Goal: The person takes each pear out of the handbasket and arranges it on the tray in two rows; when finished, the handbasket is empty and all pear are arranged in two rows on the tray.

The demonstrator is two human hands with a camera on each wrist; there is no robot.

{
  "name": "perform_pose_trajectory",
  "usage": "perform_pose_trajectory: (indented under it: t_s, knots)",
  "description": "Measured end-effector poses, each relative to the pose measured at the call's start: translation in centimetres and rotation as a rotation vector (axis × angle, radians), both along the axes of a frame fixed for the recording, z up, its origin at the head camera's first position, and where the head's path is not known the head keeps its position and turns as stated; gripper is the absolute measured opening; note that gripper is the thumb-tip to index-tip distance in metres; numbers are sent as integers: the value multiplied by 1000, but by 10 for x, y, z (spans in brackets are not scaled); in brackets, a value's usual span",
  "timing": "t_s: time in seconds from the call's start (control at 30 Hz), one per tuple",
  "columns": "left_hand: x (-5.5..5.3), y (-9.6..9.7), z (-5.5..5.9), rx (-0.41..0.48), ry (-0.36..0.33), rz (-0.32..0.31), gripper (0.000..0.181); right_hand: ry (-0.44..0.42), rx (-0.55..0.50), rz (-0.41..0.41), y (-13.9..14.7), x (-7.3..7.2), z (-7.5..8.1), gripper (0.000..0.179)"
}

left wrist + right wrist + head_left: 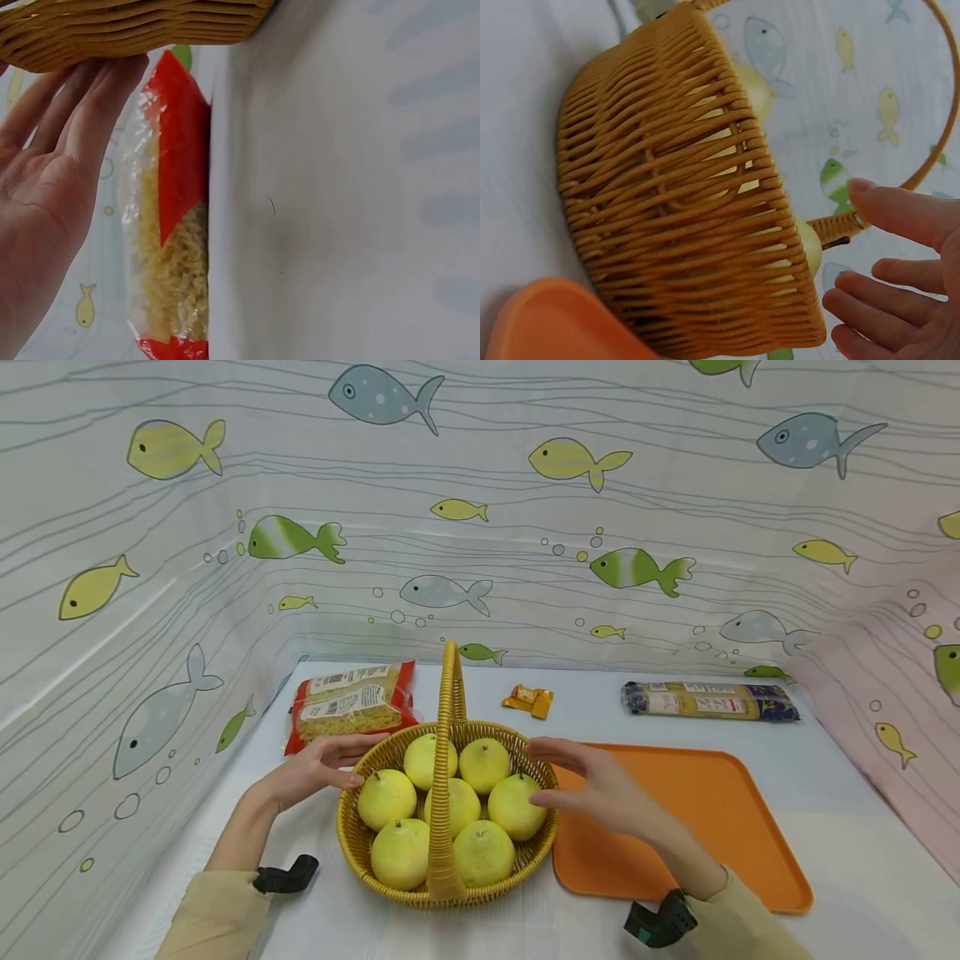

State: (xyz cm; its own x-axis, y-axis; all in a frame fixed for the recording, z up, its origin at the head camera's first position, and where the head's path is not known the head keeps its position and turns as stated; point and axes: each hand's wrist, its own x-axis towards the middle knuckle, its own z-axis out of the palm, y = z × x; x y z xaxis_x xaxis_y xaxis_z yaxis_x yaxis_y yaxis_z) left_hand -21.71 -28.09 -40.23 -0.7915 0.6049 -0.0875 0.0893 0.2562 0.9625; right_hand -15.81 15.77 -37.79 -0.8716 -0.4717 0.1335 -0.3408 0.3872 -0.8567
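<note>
A yellow woven basket (349, 852) with a tall arched handle (442, 777) stands upright on the white table, holding several round yellow-green pears (387, 798). My left hand (324, 767) is at the basket's left side, its fingers fairly straight. In the left wrist view those fingertips (131, 71) lie right at the woven wall. On the opposite side, my right hand (596, 785) spreads thumb and fingers near the right rim and holds nothing. From the right wrist the basket's wall (682, 195) shows with a gap between it and the fingers.
An orange tray (675, 810) lies to the right, partly under my right forearm. Behind the basket are a red-and-clear pasta bag (348, 706), small orange wrapped sweets (528, 700) and a long noodle packet (708, 702). A fish-patterned curtain (510, 610) encloses the table.
</note>
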Motion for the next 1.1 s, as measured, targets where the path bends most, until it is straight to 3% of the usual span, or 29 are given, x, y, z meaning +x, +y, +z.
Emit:
perform_pose_trajectory:
  t_s: [0.23,0.5,0.83,1.1]
  knots:
    - [2,0,-2,26,-3,-27,65,20,13,21,-8,-5,-6,70]
    - [4,-3,-2,15,16,-37,63,136,165,20,-15,-6,-15,72]
    - [1,-2,0,0,12,-29,63,204,239,33,-20,-2,-18,71]
    - [0,-1,0,-6,21,-29,63,197,309,49,-25,0,-15,73]
